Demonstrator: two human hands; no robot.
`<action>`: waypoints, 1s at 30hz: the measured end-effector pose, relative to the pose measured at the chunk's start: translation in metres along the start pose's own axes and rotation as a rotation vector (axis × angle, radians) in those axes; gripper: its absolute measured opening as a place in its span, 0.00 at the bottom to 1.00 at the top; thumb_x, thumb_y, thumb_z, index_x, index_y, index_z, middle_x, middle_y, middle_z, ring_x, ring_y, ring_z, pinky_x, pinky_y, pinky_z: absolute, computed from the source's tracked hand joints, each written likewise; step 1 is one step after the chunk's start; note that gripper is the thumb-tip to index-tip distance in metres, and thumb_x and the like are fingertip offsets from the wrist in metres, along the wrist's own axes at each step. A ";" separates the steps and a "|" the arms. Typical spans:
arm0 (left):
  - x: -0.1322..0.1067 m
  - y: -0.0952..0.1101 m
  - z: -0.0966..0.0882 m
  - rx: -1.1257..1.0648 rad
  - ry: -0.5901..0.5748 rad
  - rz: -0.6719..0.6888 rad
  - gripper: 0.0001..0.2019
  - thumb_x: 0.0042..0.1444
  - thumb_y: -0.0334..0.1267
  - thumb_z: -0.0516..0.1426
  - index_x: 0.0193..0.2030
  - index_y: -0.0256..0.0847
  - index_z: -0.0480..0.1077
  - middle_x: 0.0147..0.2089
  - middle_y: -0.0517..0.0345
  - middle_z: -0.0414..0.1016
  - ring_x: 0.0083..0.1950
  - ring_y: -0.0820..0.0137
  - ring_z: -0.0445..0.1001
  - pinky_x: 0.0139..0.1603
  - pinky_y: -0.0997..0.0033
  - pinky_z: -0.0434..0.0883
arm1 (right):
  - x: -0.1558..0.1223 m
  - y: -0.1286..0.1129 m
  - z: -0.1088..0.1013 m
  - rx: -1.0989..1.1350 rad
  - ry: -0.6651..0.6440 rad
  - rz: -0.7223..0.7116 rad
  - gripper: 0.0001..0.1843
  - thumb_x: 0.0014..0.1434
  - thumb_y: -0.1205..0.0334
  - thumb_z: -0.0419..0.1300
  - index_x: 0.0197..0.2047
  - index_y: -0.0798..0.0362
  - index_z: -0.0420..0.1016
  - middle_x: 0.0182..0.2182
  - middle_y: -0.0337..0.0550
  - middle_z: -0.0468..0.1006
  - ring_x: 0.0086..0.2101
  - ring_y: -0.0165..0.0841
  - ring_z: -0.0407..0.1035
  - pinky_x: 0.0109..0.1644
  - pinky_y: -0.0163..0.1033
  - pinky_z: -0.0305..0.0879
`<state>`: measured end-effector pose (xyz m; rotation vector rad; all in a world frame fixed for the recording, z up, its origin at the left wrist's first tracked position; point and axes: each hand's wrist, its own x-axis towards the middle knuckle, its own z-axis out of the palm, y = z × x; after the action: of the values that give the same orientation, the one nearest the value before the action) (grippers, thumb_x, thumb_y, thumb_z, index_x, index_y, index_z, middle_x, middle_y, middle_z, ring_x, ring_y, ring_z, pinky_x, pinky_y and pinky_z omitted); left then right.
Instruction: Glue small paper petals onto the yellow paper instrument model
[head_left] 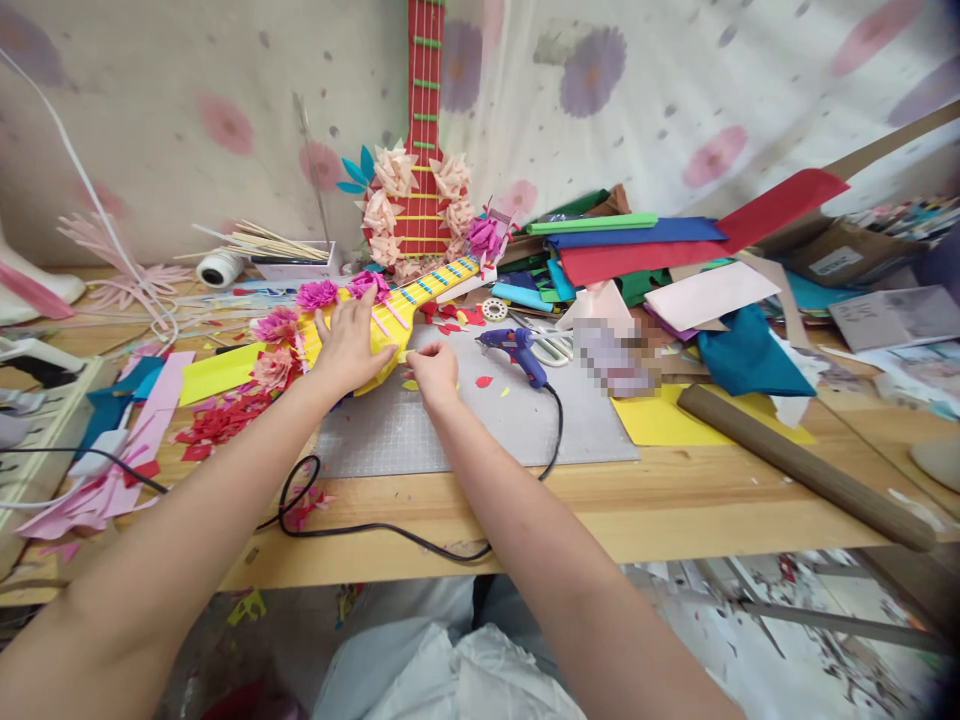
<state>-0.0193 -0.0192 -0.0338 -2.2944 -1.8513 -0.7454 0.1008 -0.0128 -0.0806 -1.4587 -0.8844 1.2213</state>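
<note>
A yellow paper-covered model guitar (389, 325) lies at a slant on the grey cutting mat (592, 430), with pink and magenta paper flowers (276, 326) along its left side. My left hand (346, 345) rests on its body, fingers spread. At the guitar's near edge, my right hand (436, 372) is closed in a pinch on a small yellow paper piece (403, 356), partly hidden by the fingers. Right of that hand lies a blue glue gun (517, 350), its nozzle pointing left.
A red model guitar (424, 215) with pale flowers leans against the patterned curtain. Coloured paper sheets (637, 240) pile up at the back right. A brown tube (802, 465) lies at the right. The glue gun's black cord (390, 528) loops along the front edge. Red scraps (225, 420) lie left.
</note>
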 end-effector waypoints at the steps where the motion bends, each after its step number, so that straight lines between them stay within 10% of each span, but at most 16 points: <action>1: 0.000 0.000 0.000 -0.003 0.000 -0.003 0.41 0.46 0.44 0.58 0.66 0.45 0.44 0.61 0.40 0.59 0.63 0.48 0.55 0.61 0.37 0.46 | 0.000 0.001 0.001 -0.008 0.006 -0.005 0.12 0.42 0.69 0.58 0.25 0.50 0.55 0.23 0.31 0.67 0.22 0.27 0.71 0.25 0.33 0.67; 30: 0.000 0.005 -0.006 0.003 -0.088 -0.109 0.39 0.49 0.44 0.56 0.66 0.42 0.45 0.63 0.40 0.56 0.64 0.49 0.52 0.63 0.41 0.41 | -0.009 -0.002 0.007 -0.009 0.009 -0.119 0.11 0.43 0.65 0.58 0.28 0.50 0.57 0.27 0.34 0.67 0.28 0.28 0.71 0.29 0.34 0.68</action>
<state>-0.0163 -0.0225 -0.0270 -2.2746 -2.0286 -0.6641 0.0921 -0.0192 -0.0764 -1.3974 -0.9582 1.1231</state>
